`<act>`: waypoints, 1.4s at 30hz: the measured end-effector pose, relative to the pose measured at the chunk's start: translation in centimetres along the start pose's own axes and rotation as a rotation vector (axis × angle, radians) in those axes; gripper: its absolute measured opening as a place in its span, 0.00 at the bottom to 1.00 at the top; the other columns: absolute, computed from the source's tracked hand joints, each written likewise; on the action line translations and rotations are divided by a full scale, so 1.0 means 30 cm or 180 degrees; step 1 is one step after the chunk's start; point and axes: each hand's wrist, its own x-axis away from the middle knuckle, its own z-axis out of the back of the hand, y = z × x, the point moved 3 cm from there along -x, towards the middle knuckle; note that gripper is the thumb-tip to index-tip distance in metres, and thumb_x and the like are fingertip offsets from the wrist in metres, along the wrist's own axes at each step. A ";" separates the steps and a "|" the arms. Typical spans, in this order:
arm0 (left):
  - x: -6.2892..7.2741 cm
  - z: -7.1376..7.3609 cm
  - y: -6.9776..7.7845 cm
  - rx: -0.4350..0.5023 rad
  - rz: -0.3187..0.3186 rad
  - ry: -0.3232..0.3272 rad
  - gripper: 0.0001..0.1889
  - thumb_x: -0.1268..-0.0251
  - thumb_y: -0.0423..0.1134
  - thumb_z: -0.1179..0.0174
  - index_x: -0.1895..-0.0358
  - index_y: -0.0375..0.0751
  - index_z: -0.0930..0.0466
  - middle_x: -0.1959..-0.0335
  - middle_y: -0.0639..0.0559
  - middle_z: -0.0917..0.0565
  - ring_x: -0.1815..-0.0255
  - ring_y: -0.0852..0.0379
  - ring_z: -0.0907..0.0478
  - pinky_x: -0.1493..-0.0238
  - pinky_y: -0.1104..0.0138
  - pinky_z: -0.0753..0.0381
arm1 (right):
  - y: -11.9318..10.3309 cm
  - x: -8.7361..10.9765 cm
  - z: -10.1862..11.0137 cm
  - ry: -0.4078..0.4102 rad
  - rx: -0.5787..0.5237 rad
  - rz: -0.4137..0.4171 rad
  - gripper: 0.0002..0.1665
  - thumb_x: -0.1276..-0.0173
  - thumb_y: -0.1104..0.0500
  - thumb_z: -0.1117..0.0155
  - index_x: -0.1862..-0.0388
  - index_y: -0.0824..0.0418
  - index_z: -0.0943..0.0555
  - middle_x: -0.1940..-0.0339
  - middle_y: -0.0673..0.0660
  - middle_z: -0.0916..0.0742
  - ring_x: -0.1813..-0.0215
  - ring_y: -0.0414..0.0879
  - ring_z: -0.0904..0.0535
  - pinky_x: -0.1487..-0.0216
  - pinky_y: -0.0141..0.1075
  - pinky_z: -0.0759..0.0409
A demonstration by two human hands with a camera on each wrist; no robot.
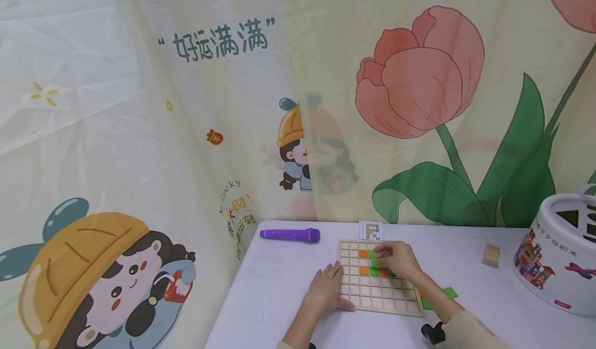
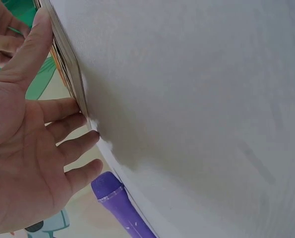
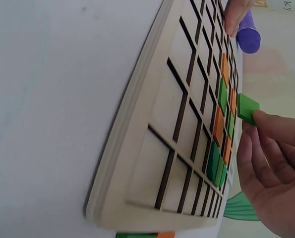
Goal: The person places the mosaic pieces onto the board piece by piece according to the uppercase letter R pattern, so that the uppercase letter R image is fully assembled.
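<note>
A wooden grid board lies on the table, with orange tiles and green tiles seated in several squares of its far half. My right hand is over that part and pinches a square green tile between thumb and fingers, held tilted above the board in the right wrist view. My left hand rests at the board's left side, fingers extended along the edge and thumb at the near left corner. Behind the board lies a small card printed with a coloured grid pattern.
Loose green tiles lie right of the board, partly hidden by my right forearm. A purple toy microphone is at the back left. Small wooden blocks and a white printed bucket stand on the right. A printed curtain hangs behind.
</note>
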 end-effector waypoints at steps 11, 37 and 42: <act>-0.003 0.008 0.009 -0.0038 -0.0035 0.0008 0.59 0.55 0.68 0.23 0.21 0.38 0.34 0.19 0.46 0.34 0.20 0.47 0.36 0.21 0.50 0.35 | -0.006 -0.045 -0.056 0.0058 -0.0023 0.0074 0.11 0.39 0.71 0.23 0.59 0.62 0.11 0.69 0.48 0.12 0.65 0.43 0.16 0.63 0.33 0.16; -0.003 -0.005 0.009 -0.0089 -0.0063 0.0000 0.59 0.55 0.68 0.24 0.21 0.38 0.34 0.19 0.46 0.34 0.20 0.46 0.36 0.21 0.50 0.35 | -0.028 -0.018 -0.067 0.0009 0.0517 0.0367 0.10 0.40 0.69 0.22 0.63 0.55 0.10 0.67 0.44 0.11 0.62 0.41 0.16 0.55 0.43 0.14; 0.000 0.000 0.003 -0.0062 -0.0040 0.0013 0.59 0.55 0.67 0.23 0.22 0.37 0.34 0.19 0.45 0.34 0.20 0.46 0.36 0.21 0.49 0.35 | -0.034 0.016 -0.017 0.0121 0.0462 0.0382 0.09 0.38 0.68 0.23 0.59 0.59 0.10 0.65 0.46 0.10 0.60 0.43 0.14 0.56 0.41 0.12</act>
